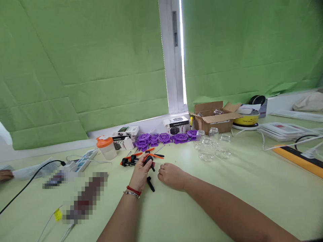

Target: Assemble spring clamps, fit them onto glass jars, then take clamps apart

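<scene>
My left hand (141,171), with a red band and silver bracelet at the wrist, holds a black part (148,162) between thumb and fingers. An orange strip (156,156) runs right from beside that part. Below, a black handle-like piece (150,184) lies on the table. My right hand (172,176) rests on the tabletop with its fingers curled under; what they hold, if anything, is hidden. Just left of my left hand lie more black-and-orange parts (128,160). Behind both hands sits a row of purple spoked pieces (164,137).
Glass jars (207,153) stand right of centre, before an open cardboard box (214,125). An orange-lidded cup (107,148) and a power strip (85,159) are at left. An orange-black power strip (297,161) lies right. Another person's hand (6,175) shows at the left edge.
</scene>
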`<state>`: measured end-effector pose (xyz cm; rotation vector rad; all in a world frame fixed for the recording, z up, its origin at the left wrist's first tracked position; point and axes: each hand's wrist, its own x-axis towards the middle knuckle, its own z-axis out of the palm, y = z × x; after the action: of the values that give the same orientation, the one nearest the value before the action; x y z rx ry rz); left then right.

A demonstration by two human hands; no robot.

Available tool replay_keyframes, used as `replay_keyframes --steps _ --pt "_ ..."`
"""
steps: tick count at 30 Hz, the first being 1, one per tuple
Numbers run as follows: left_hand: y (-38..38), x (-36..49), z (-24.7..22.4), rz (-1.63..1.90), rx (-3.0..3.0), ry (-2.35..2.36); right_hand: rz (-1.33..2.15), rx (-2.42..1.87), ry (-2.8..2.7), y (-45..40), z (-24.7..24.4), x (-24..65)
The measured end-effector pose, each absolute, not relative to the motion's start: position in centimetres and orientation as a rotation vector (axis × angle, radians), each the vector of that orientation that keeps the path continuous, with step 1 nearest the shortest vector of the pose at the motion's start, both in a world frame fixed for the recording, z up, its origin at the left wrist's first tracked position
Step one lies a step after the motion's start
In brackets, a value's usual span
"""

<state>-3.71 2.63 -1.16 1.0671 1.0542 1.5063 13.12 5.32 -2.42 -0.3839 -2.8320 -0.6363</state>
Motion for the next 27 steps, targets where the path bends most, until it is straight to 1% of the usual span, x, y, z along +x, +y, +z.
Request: replay_keyframes --steps 3,9,11,13,18,27 --pt "2.5 -3.5 -1.0 1.475 1.127 1.09 -0.455 -0.4 -2.705 4.9 -2.0 13.3" --pt "2.1 -2.8 -0.8 1.366 1.256 1.136 0.427 -0.608 -1.997 4.5 0.3 14.4" --pt "1.9 -2.4 -0.7 1.289 1.303 1.123 0.667 -0.693 -1.732 4.9 1.0 14.9" --pt "1.7 -2.0 -0.7 1.205 1.359 1.106 0.834 -0.736 -1.533 5.5 1.4 15.3" --pt "1.2 -1.1 -0.8 1.052 1.446 1.115 1.003 -0.748 -1.354 6.2 1.6 15.7" --pt "0.9 0.0 -1.1 0.97 1.494 1.033 1.032 -0.77 -1.388 5.9 1.1 14.8"
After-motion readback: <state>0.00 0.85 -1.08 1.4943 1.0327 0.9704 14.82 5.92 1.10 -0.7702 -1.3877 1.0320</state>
